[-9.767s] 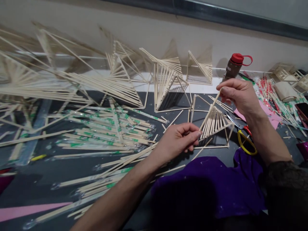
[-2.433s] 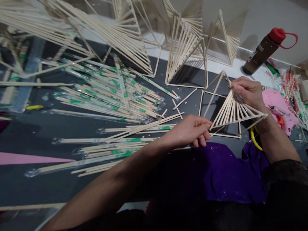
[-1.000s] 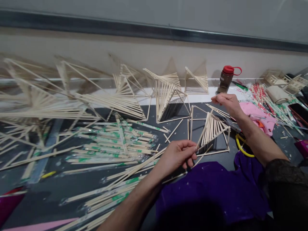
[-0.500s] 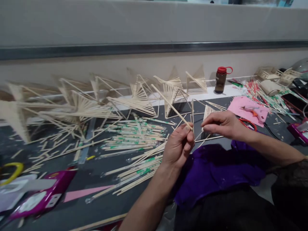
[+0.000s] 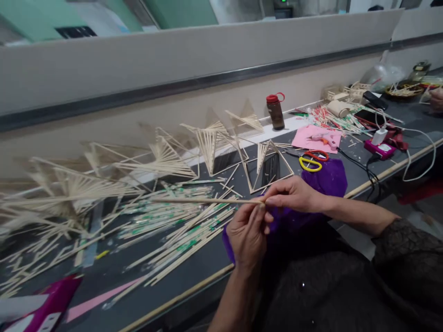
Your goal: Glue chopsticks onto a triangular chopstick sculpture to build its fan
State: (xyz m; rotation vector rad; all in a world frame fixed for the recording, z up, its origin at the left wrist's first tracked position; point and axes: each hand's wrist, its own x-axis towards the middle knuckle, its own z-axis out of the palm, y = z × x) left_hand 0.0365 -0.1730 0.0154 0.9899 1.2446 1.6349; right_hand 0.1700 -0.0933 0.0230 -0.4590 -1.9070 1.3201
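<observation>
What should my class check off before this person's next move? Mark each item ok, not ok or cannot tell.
1. Stick held: ok; the left hand pinches it near one end.
2. Right hand free: cannot tell; its fingertips are at that same end, perhaps pinching too.
3. Glue gun set down: ok; it lies on the pink sheet.
4. Scissors closed: cannot tell; the blades are too small to judge.
5. Bottle upright: ok; its red lid is on.
6. Wrapped sticks neatly stacked: not ok; they lie fanned out over the table.
</observation>
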